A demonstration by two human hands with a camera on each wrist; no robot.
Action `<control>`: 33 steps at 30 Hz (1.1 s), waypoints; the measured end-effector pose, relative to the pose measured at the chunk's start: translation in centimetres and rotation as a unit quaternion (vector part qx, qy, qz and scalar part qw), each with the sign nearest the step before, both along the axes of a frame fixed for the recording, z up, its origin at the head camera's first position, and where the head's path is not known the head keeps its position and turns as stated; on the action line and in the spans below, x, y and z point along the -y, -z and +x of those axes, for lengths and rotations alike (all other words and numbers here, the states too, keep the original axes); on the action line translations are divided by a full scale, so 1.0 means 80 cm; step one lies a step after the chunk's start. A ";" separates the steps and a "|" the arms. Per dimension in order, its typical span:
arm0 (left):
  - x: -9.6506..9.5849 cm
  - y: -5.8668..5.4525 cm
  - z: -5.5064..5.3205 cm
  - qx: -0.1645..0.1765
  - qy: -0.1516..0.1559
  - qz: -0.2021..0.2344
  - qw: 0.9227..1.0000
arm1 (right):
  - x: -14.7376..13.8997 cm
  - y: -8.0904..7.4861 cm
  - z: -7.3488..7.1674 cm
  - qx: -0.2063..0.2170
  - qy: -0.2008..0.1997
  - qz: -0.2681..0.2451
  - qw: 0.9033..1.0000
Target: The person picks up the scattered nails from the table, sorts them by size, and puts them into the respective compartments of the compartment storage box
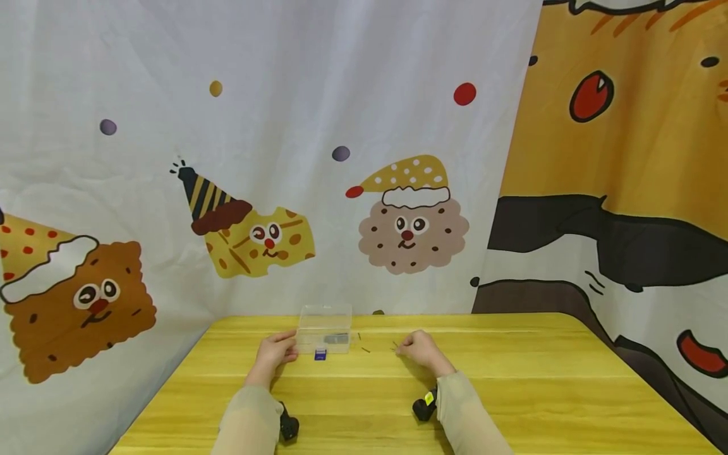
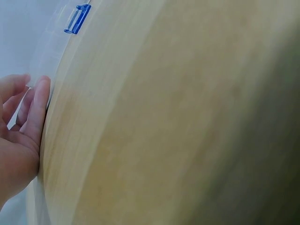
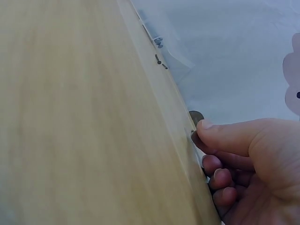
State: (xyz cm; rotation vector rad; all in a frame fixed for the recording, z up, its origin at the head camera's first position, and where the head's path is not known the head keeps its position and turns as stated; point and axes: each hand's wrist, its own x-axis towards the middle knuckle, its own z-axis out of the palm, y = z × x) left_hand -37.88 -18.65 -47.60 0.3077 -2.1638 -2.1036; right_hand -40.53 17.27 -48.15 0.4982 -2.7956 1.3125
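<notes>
A clear plastic box [image 1: 307,342] stands at the table's far edge with its lid raised and grey metal pieces [image 1: 336,339] inside. On its front is a blue latch [image 1: 320,355], seen also in the left wrist view as a blue clip [image 2: 78,19]. My left hand [image 1: 275,355] grips the box's left end between thumb and fingers. To the right of the box my right hand [image 1: 422,349] pinches a small dark screw [image 1: 395,344] just above the tabletop, thumb against forefinger; the fingers partly hide it. Loose screws [image 3: 158,59] lie between box and right hand.
The yellow wood-grain table [image 1: 352,395] ends just behind the box, against a hanging cloth [image 1: 273,126] printed with cartoon figures. Black wrist cameras [image 1: 289,428] are strapped at both sleeves.
</notes>
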 end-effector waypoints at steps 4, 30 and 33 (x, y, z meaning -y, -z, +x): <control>0.001 0.001 -0.002 -0.005 0.000 0.001 1.000 | 0.001 -0.005 0.001 0.000 0.006 -0.008 1.000; 0.005 0.003 0.004 -0.027 0.013 0.015 0.999 | -0.005 -0.044 -0.018 0.020 0.059 -0.079 0.995; 0.002 0.001 0.002 -0.006 0.006 0.002 1.000 | -0.005 -0.054 -0.020 0.009 0.055 -0.087 0.995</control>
